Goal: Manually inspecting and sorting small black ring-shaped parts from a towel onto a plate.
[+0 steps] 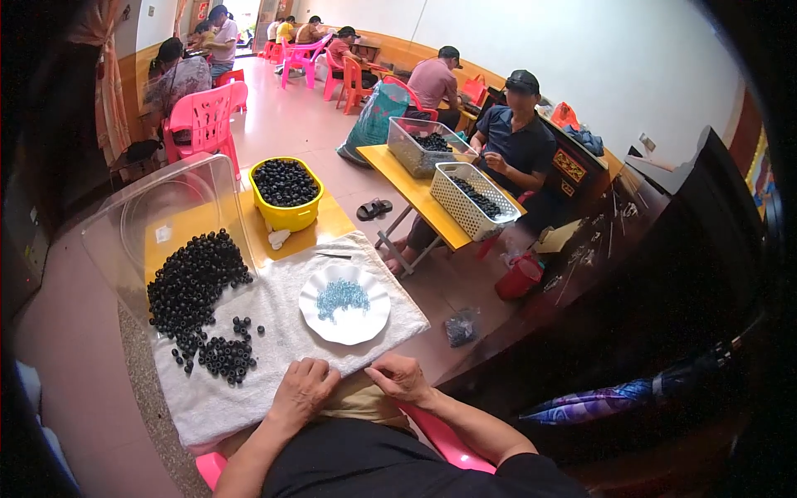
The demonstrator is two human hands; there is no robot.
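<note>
Resting by the near edge of the white towel (pixel 274 303), the left hand (pixel 305 388) and right hand (pixel 402 379) curl their fingers, any pinch hidden, with holed black beads (pixel 195 282) heaped left and shiny pale-blue bits (pixel 342 300) on a scalloped white plate (pixel 365 329) farther off.

Pale patch (pixel 163 234) on clear bin (pixel 217 178): no legible text
Gold panel (pixel 569 166) on dark furniture (pixel 601 168): markings unreadable
Red hanging (pixel 202 11), far end: too small to read
</note>
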